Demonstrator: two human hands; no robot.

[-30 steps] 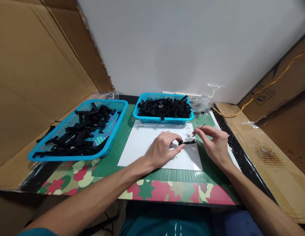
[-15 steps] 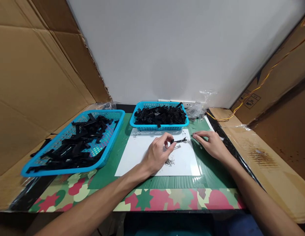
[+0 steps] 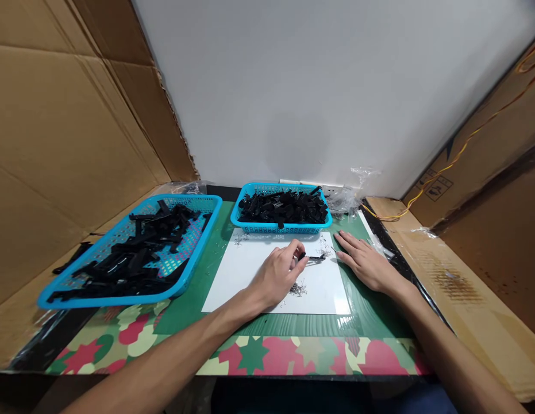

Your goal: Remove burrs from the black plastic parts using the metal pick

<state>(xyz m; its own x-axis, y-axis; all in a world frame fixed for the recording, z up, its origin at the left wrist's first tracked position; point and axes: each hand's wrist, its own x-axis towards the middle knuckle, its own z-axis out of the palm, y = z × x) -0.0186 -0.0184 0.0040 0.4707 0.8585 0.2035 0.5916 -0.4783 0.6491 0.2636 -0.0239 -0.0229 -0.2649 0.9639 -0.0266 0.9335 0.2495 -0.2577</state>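
Between thumb and fingers, my left hand pinches one end of a slim black plastic part above the white sheet. My right hand lies with its fingers spread on the green mat, just right of the sheet. A small dark thin item shows near its thumb; whether the hand touches it I cannot tell. Beside my left hand a pile of tiny metal pieces rests on the sheet, and more lie scattered near its top corners.
A large blue basket of black parts stands at the left. Behind the sheet is a smaller blue basket heaped with black parts. Clear plastic bags and a yellow cable lie at the back right. Cardboard flanks both sides.
My right hand has gone from a pinch to spread fingers lying on the mat. The black part in my left hand has turned slightly. The view has shifted a little.
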